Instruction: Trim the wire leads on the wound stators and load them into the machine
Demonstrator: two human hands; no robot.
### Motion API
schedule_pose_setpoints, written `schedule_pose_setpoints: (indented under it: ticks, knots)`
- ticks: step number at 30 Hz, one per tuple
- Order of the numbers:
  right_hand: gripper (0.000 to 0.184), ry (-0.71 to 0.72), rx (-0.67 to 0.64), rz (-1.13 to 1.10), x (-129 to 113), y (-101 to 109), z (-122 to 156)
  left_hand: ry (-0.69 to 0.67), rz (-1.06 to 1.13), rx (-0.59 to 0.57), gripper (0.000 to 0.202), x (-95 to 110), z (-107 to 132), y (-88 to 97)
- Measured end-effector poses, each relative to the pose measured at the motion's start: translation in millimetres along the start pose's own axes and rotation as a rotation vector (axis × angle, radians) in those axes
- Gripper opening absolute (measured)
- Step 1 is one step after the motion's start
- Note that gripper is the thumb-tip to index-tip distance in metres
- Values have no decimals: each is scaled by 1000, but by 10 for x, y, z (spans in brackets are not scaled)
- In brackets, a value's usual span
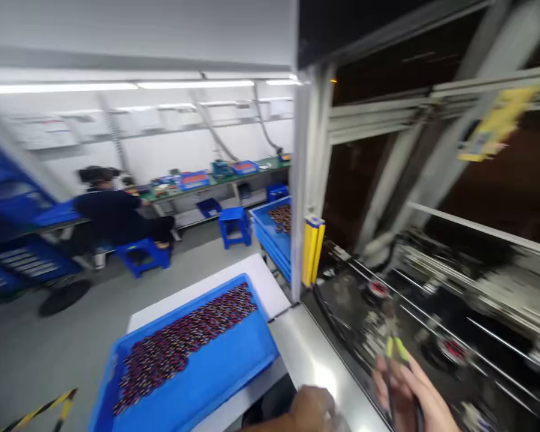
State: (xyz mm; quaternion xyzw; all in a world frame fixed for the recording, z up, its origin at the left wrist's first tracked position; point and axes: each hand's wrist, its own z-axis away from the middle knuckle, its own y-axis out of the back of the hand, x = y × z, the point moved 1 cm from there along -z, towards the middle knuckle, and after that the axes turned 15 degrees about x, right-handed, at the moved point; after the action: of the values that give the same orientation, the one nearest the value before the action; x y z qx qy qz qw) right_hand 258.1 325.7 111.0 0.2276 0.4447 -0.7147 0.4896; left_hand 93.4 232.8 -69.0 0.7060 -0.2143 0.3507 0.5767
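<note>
My right hand (427, 399) is wrapped round the handles of pliers (392, 347) with yellow-green and dark grips. The pliers' jaws point away from me, over the dark machine bed, close to a round part with a red centre (378, 289). A second red-centred round part (453, 350) lies to the right of the pliers. My left hand (312, 408) is curled at the bottom, over the metal ledge (310, 354). Its fingers are closed and blurred, and what they hold, if anything, is hidden.
A blue tray (234, 366) of small dark-red parts rests on a white table left of the ledge. A metal post (299, 180) with yellow strips stands at the machine's corner. Further back, a person (112, 210) sits on a blue stool by a long bench.
</note>
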Motion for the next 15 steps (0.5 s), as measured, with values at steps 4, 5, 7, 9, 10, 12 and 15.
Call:
schedule_pose_setpoints:
  ticks: [4,5,7,9,10,12,15]
  knots:
    - [42,125,213,-106,99,196,-199,-148,-86,-3,23,-33,106,-240]
    - [39,136,268,-121,142,233,-315,-190,-92,4,24,-57,85,-248]
    - [31,139,373,-153,210,301,-556,-272,-103,16,27,-96,13,-236]
    - [26,134,448,-191,243,341,-746,-339,-116,29,30,-108,-40,-207]
    - [25,133,472,-211,250,347,-814,-366,-124,36,31,-107,-49,-194]
    - [24,131,496,-249,246,341,-907,-408,-141,50,31,-99,-42,-177]
    - [26,122,513,-293,218,326,-1000,-445,-159,68,31,-94,-30,-182]
